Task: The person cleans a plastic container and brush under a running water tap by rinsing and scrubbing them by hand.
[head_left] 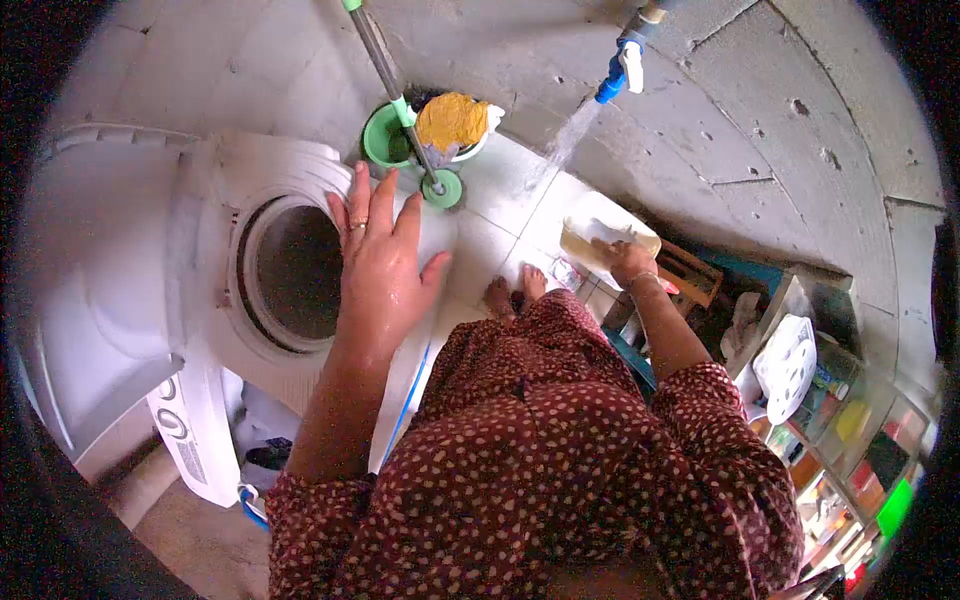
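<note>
My left hand (385,260), wet and with a ring, spreads its fingers over the edge of the white washing machine (385,400). Nothing is in it. Beside its fingers is the machine's round drum opening (298,270), dark inside. On the right, my right hand (628,260) has its fingers curled at the near edge of a pale plastic tub (580,243), low near the floor. The fingertips are partly lost against the tub. Water (572,138) runs from a blue tap (610,80) with a white lever, falling just left of the tub.
A green-handled mop (385,70) leans in a green bucket (377,135) with a yellow cloth (452,120) beside it. My bare feet (515,292) stand on white tiles. At right are a wooden crate (690,272) and shelves with a white perforated plastic piece (785,368).
</note>
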A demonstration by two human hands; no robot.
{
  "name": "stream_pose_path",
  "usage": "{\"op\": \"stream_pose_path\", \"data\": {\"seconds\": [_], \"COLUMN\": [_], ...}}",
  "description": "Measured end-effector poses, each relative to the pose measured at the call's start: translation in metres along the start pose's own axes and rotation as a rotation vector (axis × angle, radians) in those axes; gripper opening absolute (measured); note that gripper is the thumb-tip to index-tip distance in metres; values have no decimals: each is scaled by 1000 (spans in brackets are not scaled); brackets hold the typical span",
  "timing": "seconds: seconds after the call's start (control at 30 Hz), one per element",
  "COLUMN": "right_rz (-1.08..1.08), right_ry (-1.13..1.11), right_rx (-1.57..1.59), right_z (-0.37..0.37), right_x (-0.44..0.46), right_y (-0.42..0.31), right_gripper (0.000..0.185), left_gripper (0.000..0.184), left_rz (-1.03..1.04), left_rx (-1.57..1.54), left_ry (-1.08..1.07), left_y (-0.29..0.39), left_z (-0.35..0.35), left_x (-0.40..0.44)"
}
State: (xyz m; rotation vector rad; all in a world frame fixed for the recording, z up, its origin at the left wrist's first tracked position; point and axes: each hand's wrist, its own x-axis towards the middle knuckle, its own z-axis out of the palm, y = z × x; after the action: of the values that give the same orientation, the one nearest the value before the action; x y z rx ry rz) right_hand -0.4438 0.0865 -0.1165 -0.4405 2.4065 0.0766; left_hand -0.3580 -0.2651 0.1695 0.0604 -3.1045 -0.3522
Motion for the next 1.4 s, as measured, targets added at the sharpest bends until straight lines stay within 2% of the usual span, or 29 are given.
{"op": "stream_pose_path", "data": {"seconds": [0.03, 0.1, 0.13, 0.17, 0.27, 0.37, 0.4, 0.5, 0.6, 0.83, 1.0, 1.1, 1.13, 1.23, 1.3, 1.4], "right_rz": [15, 47, 100, 144, 267, 206, 321, 347, 315, 323, 448, 244, 313, 339, 266, 214], "right_ry": [11, 24, 45, 60, 41, 154, 65, 21, -15, 6, 27, -64, -119, -2, -22, -162], "right_rx": [9, 29, 83, 139, 301, 326, 351, 377, 292, 411, 451, 348, 351, 330, 319, 279], "right_z": [11, -19, -4, -37, -55, -36, -41, -34, -28, -66, -68, -56, -55, -21, -67, -74], "right_x": [6, -14, -4, -22, -30, -22, -23, -17, -14, -36, -31, -12, -13, 7, -13, -13], "right_y": [11, 0, 11, -5, -13, -5, -7, -2, -2, -24, -27, -14, -10, 5, -7, -1], "right_gripper": [36, 35, 33, 32, 32, 32, 33, 57, 56, 60, 56, 57, 55, 51, 50, 47], "left_gripper": [52, 51, 51, 50, 49, 48, 48, 47, 46, 43, 39, 38, 38, 37, 36, 34], "left_rz": [-2, -6, -9, -9, -1, 26, 19, 6, 22, 35, 26, 13, 11, 9, 2, 12], "left_rx": [-8, -17, -19, -20, 1, 26, 32, 51, 62, 65, 64, 75, 79, 85, 99, 123], "left_ry": [4, 8, 11, 12, 14, 32, 24, 5, 2, 6, 13, 7, 1, 5, 16, 30], "left_y": [1, 1, 2, 2, -2, -3, -2, 0, 2, 1, 2, 3, 3, 2, 1, -1], "left_z": [0, -1, 0, 0, 4, 5, 4, 2, 2, 4, 4, 4, 3, 4, 7, 10], "left_x": [1, 2, 2, 1, 0, 0, 1, 2, 2, 4, 4, 3, 4, 5, 5, 4]}}
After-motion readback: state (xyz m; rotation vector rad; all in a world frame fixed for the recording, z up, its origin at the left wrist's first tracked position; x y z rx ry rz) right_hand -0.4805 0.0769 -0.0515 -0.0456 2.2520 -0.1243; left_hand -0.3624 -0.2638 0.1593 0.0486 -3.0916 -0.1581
